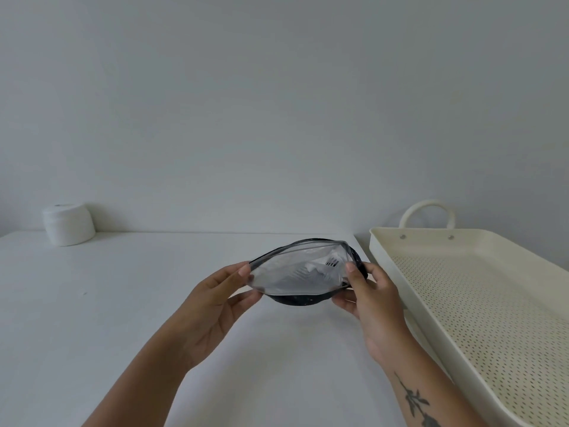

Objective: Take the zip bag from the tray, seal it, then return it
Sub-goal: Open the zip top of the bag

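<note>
A clear zip bag (300,272) with dark edging and something white inside is held above the white table (123,303), its mouth gaping toward me. My left hand (215,300) pinches the bag's left end between thumb and fingers. My right hand (372,297) pinches its right end. The cream perforated tray (480,291) lies to the right of the bag, apart from it, and holds nothing that I can see.
A white cylindrical roll (68,224) stands at the table's far left corner against the wall. The tray has a looped handle (427,211) at its far end and reaches past the table's right edge.
</note>
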`<state>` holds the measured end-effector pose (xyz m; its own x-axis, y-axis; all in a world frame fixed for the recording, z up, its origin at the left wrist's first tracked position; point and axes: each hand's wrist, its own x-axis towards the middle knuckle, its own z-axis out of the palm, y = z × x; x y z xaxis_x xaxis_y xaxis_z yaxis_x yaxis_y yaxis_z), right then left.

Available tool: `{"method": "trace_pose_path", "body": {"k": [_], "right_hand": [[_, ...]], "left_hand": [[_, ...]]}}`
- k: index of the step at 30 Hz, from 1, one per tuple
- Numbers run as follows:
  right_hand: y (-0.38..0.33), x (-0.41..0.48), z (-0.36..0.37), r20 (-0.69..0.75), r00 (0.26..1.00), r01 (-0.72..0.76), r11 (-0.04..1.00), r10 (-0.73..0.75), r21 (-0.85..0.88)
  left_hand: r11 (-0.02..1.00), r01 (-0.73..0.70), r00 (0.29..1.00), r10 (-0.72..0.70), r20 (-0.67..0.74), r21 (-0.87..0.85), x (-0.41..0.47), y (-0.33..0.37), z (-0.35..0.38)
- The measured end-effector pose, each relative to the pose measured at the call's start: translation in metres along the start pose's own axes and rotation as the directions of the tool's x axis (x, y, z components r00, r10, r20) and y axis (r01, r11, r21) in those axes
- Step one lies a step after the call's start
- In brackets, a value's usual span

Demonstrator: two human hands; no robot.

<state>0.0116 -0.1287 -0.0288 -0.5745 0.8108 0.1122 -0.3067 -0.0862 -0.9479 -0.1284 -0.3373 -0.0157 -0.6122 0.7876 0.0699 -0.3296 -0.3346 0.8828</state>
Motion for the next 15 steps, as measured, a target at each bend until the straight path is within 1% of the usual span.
{"method": "trace_pose_path", "body": {"k": [2, 3, 6, 8, 11, 13, 15], "right_hand": [[-0.004, 0.0, 0.001, 0.025, 1.0, -0.013, 0.999, 0.012, 0.041], [-0.006, -0.001, 0.002, 0.049, 0.999, -0.022, 0.998, 0.019, 0.064], [-0.008, -0.001, 0.001, 0.085, 0.996, 0.009, 0.999, -0.014, 0.053], [-0.008, -0.001, -0.001, 0.06, 0.995, 0.082, 0.996, -0.08, -0.03], [-0.005, -0.001, -0.006, 0.056, 0.984, 0.178, 0.958, -0.17, -0.225], [-0.001, 0.001, -0.008, 0.079, 0.98, 0.198, 0.917, -0.182, -0.345], [0.004, 0.002, -0.01, 0.109, 0.98, 0.199, 0.86, -0.168, -0.469]], "left_hand": [[0.998, -0.015, 0.995, 0.02, 0.094, -0.055, -0.001, 0.001, 0.001], [0.998, -0.022, 0.994, 0.027, 0.106, -0.051, -0.001, 0.001, 0.001], [0.999, -0.009, 0.998, 0.006, 0.06, 0.048, -0.002, 0.0, 0.002], [0.991, -0.003, 1.0, 0.0, 0.025, 0.133, -0.002, -0.003, 0.003], [0.956, -0.028, 0.998, 0.042, -0.041, 0.291, -0.004, -0.006, 0.009], [0.936, -0.052, 0.987, 0.1, -0.124, 0.347, -0.004, -0.008, 0.009], [0.93, -0.055, 0.968, 0.139, -0.21, 0.365, -0.003, -0.01, 0.006]]}}
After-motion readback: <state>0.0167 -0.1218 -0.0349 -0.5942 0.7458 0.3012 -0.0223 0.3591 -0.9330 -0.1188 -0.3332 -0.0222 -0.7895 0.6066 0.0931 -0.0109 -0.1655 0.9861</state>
